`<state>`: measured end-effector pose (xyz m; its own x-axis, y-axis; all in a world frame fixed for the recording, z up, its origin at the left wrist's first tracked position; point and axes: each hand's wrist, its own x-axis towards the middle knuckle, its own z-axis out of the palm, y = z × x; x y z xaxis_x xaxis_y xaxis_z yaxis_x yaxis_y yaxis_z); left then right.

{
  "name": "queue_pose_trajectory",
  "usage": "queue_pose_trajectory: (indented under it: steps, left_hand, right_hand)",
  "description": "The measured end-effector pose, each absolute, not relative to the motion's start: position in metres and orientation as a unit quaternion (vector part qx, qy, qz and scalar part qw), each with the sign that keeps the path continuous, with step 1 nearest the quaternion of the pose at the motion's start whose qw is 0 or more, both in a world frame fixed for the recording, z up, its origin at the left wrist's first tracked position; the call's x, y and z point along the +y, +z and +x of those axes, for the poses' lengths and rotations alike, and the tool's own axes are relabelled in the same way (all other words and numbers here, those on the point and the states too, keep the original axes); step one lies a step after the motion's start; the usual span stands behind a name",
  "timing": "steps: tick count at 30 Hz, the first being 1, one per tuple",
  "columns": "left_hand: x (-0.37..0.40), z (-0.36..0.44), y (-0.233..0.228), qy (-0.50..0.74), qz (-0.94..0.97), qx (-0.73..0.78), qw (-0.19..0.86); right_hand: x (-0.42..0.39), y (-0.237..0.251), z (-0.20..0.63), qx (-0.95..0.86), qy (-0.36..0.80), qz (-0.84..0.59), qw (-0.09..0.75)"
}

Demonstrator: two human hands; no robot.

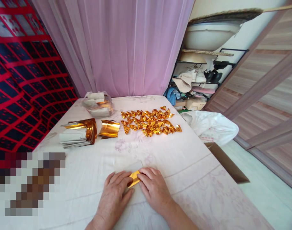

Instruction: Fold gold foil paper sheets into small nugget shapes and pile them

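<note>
Both hands are at a folded strip of gold foil paper [134,179] near the front of the table. My left hand [116,195] grips its left end with curled fingers, thumb low at the near side. Across from it, my right hand [154,188] has its fingertips pressed on the right end. A pale flat sheet [136,166] lies under the paper and partly under the hands. Farther back sits a group of gold folded paper pieces [152,123], several of them touching. To their left are a loose gold sheet [109,129] and a curved stack of foil papers [75,135].
A clear plastic bag with more papers [98,103] stands at the table's back left. Purple curtains [117,48] hang behind. Right of the table are a white plastic bag [215,126], a brown cardboard piece [228,163] and a loaded shelf rack [196,83]. A pixelated patch covers the left.
</note>
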<state>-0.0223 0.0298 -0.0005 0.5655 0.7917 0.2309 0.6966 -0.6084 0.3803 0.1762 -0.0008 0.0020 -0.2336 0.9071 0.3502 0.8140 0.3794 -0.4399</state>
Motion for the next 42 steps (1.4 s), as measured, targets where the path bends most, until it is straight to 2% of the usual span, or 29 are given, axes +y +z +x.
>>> queue_pose_trajectory:
  steps: [22,33,42]
  left_hand:
    - [0.038,-0.022,0.018,0.196,0.863,0.417,0.205]
    - [0.034,-0.013,0.018,0.219,0.861,0.429,0.163]
    - [0.020,0.000,0.021,0.205,0.868,0.442,0.095]
  right_hand:
    - [0.007,-0.006,0.178,-0.787,0.016,-0.534,0.309]
    - [0.001,0.005,0.176,-0.787,0.035,-0.542,0.293]
    - [-0.004,0.004,0.172,-0.793,-0.030,-0.544,0.272]
